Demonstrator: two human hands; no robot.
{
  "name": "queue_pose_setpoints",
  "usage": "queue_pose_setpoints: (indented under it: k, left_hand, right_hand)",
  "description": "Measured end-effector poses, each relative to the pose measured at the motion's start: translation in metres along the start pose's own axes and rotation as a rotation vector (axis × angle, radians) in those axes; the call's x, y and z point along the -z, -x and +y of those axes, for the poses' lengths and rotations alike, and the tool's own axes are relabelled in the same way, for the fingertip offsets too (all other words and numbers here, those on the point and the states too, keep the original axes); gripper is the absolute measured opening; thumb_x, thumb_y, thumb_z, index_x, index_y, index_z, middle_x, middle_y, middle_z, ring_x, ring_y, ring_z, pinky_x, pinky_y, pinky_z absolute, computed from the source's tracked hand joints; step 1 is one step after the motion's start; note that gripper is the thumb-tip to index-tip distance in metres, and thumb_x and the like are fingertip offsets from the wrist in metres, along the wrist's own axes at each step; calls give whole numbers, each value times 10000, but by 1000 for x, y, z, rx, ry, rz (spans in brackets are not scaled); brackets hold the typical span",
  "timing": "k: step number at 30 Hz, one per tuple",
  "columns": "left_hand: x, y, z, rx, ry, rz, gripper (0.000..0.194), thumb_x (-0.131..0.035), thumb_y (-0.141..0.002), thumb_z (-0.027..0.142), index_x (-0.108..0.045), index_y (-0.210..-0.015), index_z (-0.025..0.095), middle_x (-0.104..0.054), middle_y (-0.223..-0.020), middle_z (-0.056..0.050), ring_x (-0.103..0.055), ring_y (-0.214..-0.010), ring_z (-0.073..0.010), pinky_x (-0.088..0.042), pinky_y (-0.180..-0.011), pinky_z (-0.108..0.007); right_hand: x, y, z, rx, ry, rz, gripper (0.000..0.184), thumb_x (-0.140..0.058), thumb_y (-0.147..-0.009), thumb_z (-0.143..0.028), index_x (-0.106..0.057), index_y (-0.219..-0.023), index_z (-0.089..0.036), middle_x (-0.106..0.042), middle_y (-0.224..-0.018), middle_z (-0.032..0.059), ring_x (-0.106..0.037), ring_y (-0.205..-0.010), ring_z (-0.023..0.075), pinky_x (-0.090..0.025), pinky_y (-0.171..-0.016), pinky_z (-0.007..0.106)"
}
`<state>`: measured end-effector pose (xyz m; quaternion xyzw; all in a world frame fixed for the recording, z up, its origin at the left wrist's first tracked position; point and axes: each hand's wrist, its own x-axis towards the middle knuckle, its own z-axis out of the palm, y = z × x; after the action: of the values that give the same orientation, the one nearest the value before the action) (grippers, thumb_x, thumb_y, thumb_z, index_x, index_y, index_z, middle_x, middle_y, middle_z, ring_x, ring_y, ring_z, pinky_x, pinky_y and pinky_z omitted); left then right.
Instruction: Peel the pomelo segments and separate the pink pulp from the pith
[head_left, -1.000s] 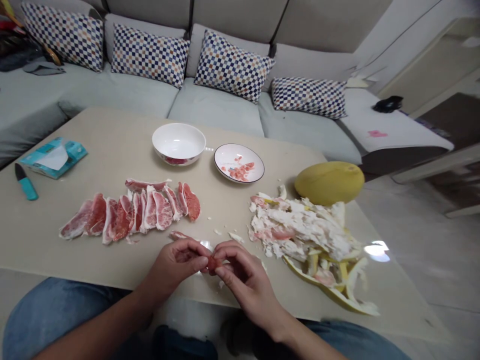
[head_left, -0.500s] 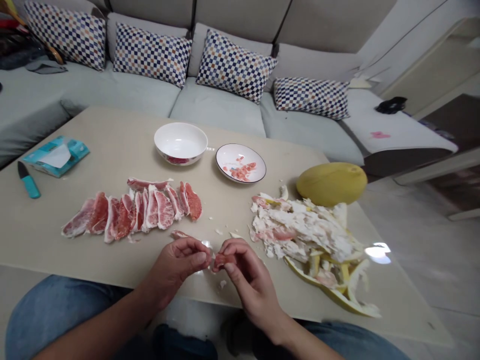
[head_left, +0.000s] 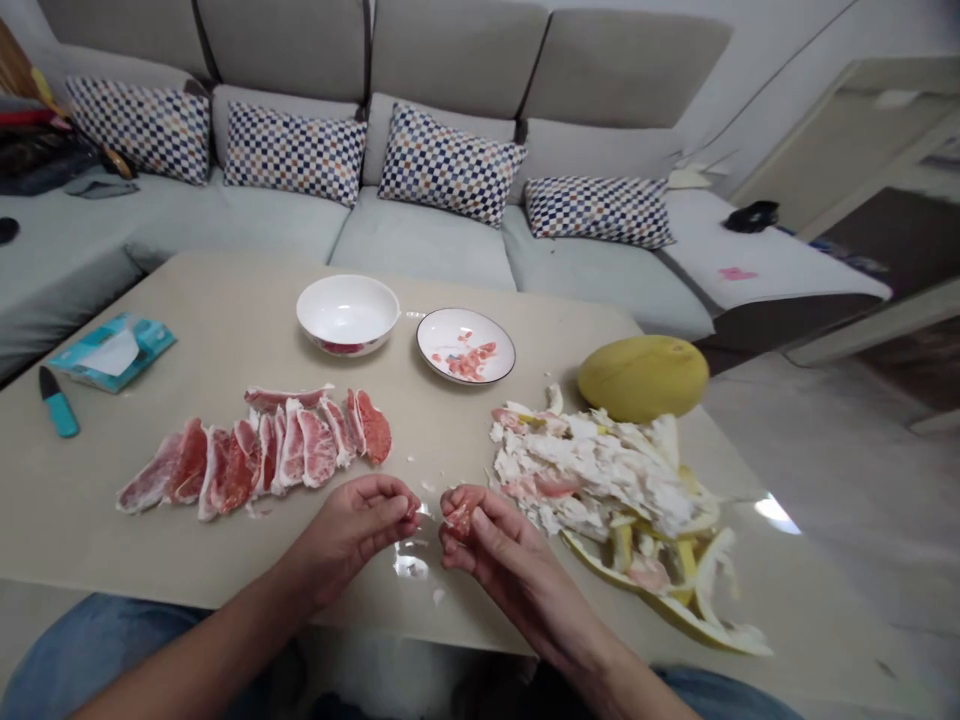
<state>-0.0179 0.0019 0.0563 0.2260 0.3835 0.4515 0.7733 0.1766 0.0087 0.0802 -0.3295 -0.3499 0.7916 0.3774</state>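
In the right grip, red pulp

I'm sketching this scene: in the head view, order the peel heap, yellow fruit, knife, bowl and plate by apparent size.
Peel heap, largest
Yellow fruit
Bowl and plate: too alike to rank
Knife, smallest

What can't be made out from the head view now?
All in the head view:
Scrap in left hand: too small to identify, partly behind fingertips.
Pomelo piece in right hand: far side behind fingers.
Under pomelo peels: covered by them.
Tissue pack print: blurred.
Dark items on sofa: cut off by left edge.
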Motion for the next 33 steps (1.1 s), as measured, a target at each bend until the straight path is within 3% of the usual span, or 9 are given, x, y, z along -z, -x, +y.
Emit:
queue_pose_setpoints:
  k: [3, 7, 10, 12, 15, 20, 24, 28, 33]
  left_hand:
    - [-19, -45, 27, -141, -362, 79, 237, -741, -767, 331, -649, -863, 134, -664, -829, -29, -636, -734, -113, -528, -770, -272]
    - [-52, -139, 65, -239, -591, 104, 219, -713, -799, 266, -641, -923, 101, -660, -867, -47, -634, -784, -131, -517, -847, -311]
    - [-76, -203, 82, -254, -775, 139, 304, -583, -898, 308, -581, -1157, 150, -621, -1152, -89, -630, -965, -213, -543, -815, -417]
    - [-87, -231, 88, -249, -891, 162, 341, -572, -903, 317, -557, -1208, 163, -594, -1214, -98, -617, -1014, -231, -536, -838, -441]
    - [-93, -250, 89, -240, -1032, 193, 333, -570, -903, 319, -565, -1201, 169, -593, -1221, -94, -615, -1018, -232, -534, -844, -437]
    - [-100, -227, 84, -246, -1125, 141, 289, -556, -911, 324, -592, -1155, 173, -616, -1178, -92, -625, -973, -213, -539, -825, -409]
    - [-113, -163, 77, -191, -1088, -45, 280, -604, -846, 413, -674, -842, 141, -688, -784, -76, -613, -592, -142, -490, -571, -270]
    - [-124, -90, 66, 4, -958, -315, 379, -561, -846, 507, -682, -821, 148, -666, -651, -41, -613, -531, -130, -489, -539, -253]
    - [-128, -52, 57, 7, -862, -349, 354, -555, -859, 480, -694, -810, 158, -666, -623, -30, -617, -544, -127, -487, -562, -241]
  right_hand:
    - [16, 3, -22, 5, -47, 69, 211, -700, -822, -387, -652, -885, -191, -532, -849, 17, -533, -761, 120, -508, -699, 225]
    - [41, 6, -41, 87, -75, 153, 231, -740, -786, -384, -647, -865, -187, -532, -831, 8, -509, -715, 100, -499, -662, 194]
    - [53, 8, -51, 132, -44, 174, 261, -744, -776, -410, -643, -861, -185, -545, -812, -1, -496, -684, 89, -484, -642, 182]
    - [58, 9, -56, 167, -25, 182, 288, -745, -766, -436, -641, -867, -187, -560, -814, 2, -497, -691, 96, -480, -637, 189]
    - [63, 11, -63, 204, -34, 196, 309, -751, -755, -445, -640, -876, -183, -577, -838, 15, -503, -717, 108, -485, -651, 210]
    - [67, 13, -69, 275, -22, 216, 303, -740, -768, -436, -633, -895, -182, -577, -862, 28, -516, -755, 125, -494, -667, 233]
    - [64, 16, -72, 366, 163, 230, 266, -673, -826, -445, -622, -899, -194, -592, -860, 26, -540, -751, 135, -492, -687, 255]
    - [56, 18, -72, 495, 399, 283, 212, -634, -859, -418, -603, -906, -214, -616, -848, 18, -577, -736, 151, -483, -675, 271]
    - [49, 20, -66, 651, 647, 351, 122, -591, -894, -343, -605, -893, -221, -619, -912, 38, -596, -813, 174, -477, -701, 280]
